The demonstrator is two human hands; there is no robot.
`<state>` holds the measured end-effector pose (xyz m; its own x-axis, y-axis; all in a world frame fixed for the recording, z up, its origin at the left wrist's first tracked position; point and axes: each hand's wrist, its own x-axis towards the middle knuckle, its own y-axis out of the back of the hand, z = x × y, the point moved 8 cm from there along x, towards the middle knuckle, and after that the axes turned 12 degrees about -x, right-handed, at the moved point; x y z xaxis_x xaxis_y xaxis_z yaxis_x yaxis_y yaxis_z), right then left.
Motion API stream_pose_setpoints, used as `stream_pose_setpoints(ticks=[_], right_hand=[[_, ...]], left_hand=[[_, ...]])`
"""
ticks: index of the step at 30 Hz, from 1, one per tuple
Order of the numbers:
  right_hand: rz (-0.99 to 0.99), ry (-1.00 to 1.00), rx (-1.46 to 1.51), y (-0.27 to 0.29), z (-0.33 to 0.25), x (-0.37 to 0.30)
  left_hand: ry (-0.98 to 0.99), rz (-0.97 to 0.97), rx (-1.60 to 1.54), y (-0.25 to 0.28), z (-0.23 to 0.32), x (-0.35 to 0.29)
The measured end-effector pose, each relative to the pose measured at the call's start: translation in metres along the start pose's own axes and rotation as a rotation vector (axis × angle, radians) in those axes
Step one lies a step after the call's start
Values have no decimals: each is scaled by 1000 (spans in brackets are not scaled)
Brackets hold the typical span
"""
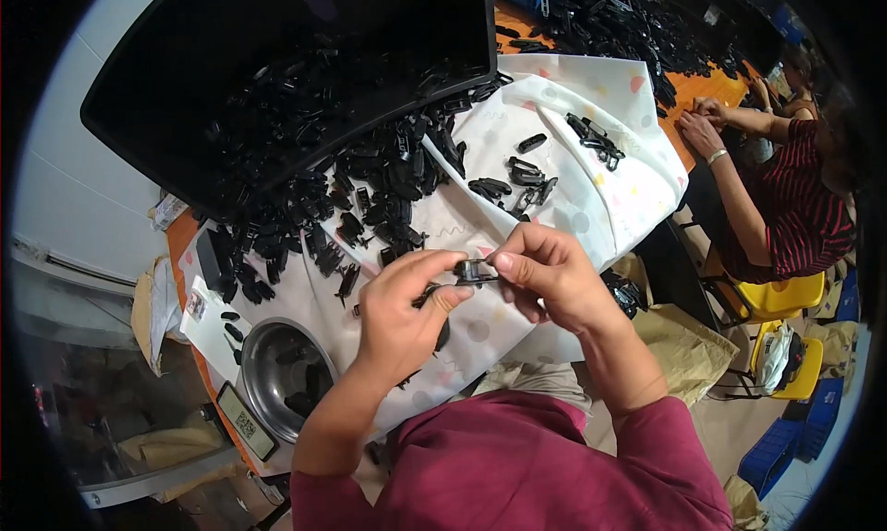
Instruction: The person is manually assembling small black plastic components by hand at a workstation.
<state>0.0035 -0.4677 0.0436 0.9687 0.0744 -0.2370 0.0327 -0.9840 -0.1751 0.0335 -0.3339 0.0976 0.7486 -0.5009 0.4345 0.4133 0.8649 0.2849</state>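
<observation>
Between both hands, in front of my chest, is a small black plastic part (476,272) with an open, frame-like shape. My left hand (397,309) pinches its left end between thumb and fingers. My right hand (559,277) grips the other end with thumb and forefinger, its remaining fingers curled below. Fingertips cover some of the part, so its exact kind is unclear. Just beyond my hands, a loose heap of similar black parts (393,175) lies on the patterned white tablecloth (610,217). Smaller groups of black parts (527,172) are scattered to the right.
A large black bin (277,23) tips toward the heap. At left are a metal bowl (248,369) with dark pieces inside and a phone (247,422). Another person (785,198) works at right beside more black parts (610,32). Yellow stools (785,295) and blue crates (771,452) stand lower right.
</observation>
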Motion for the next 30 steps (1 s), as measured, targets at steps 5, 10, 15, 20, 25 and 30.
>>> stream_pose_setpoints(ticks=[5,10,15,20,25,30], right_hand=[[236,208,-365,-10,4,-1],[161,378,-462,-17,7,-11],[-268,298,-674,-64,13,8],[432,166,-1308,69,9,109],[366,36,-1542,101,43,149],[538,114,-1468,87,24,122]], left_hand=[[427,193,-780,-24,-55,-21],[588,191,-971,-21,-58,-39],[771,274,-1012,26,-82,-104],[630,493,382,157,-42,-160],[565,287,907,162,-50,-159],[324,216,684,109,-79,-68]])
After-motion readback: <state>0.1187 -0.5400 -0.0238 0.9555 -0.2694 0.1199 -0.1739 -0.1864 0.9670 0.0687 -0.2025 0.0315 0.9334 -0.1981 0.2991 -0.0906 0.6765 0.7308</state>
